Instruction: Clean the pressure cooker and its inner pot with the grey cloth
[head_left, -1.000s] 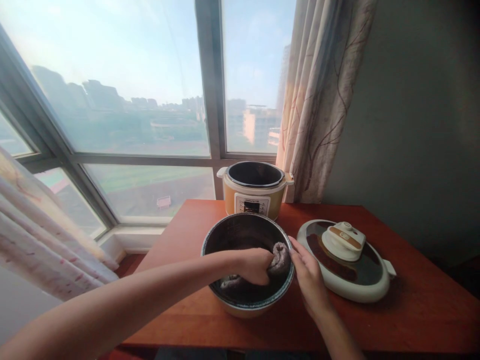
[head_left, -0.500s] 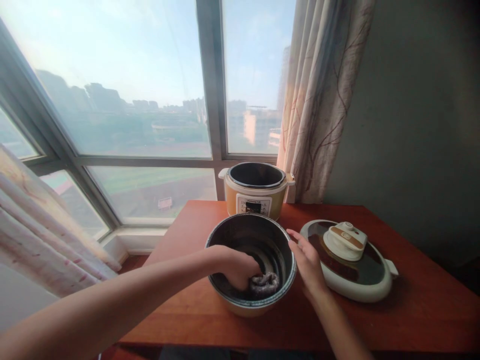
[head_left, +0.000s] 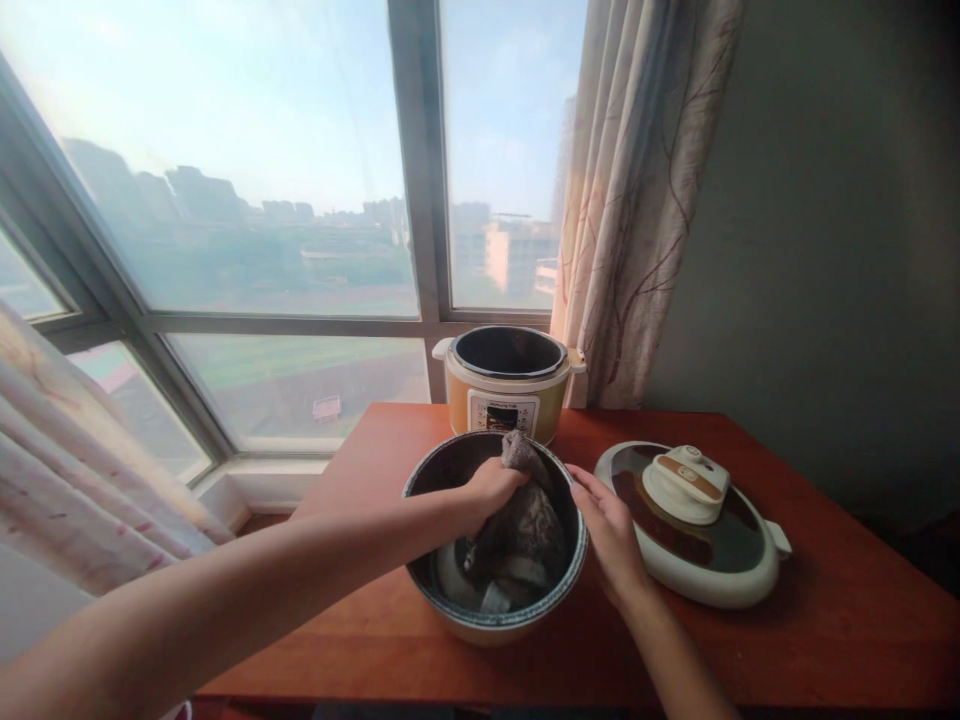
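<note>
Cloth (head_left: 521,520), grey and bunched, hangs from the left hand (head_left: 491,488), whose fingers are closed on its upper part; the lower folds trail down inside the inner pot (head_left: 450,612) and seem to touch its dark bottom, though the shadow there makes that hard to judge. The pot stands near the front edge of the wooden desk (head_left: 847,640), roughly at the middle of its width. The right hand (head_left: 609,530) lies flat and open against the pot's right rim, fingers stretched along it, holding nothing. Just beyond the pot, at the desk's back edge by the window (head_left: 300,250), stands the yellow pressure cooker base (head_left: 508,385), uncovered, its control panel facing the person. The cooker lid (head_left: 694,520) rests knob-up on the desk to the right of the pot, close to the right hand but apart from it. A patterned curtain (head_left: 637,200) hangs behind the cooker base on the right.
</note>
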